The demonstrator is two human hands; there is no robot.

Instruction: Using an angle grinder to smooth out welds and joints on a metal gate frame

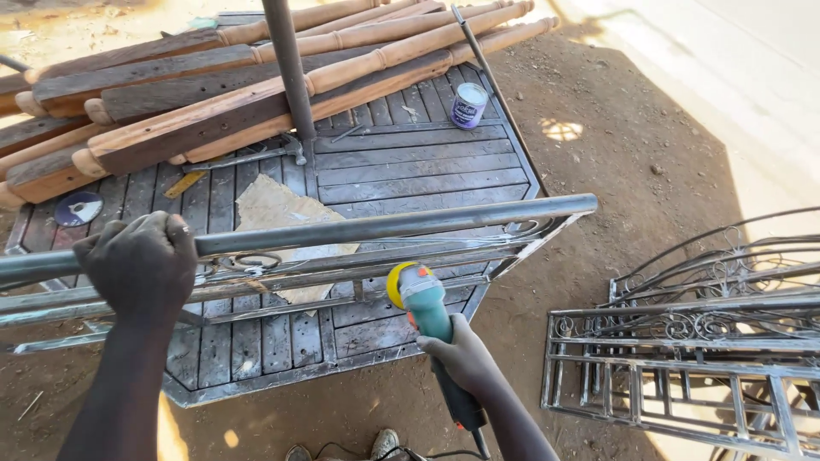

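Over a slatted metal table, left hand grips the steel railing while right hand clasps a teal angle grinder.

Angle grinder: teal body, yellow guard, orange spot, black rear grip. Metal railing: bare grey steel, scroll pattern. Table: weathered grey planks. Turned posts: tan and dark brown wood. Tin can: purple-white. Ground: reddish-brown dirt.
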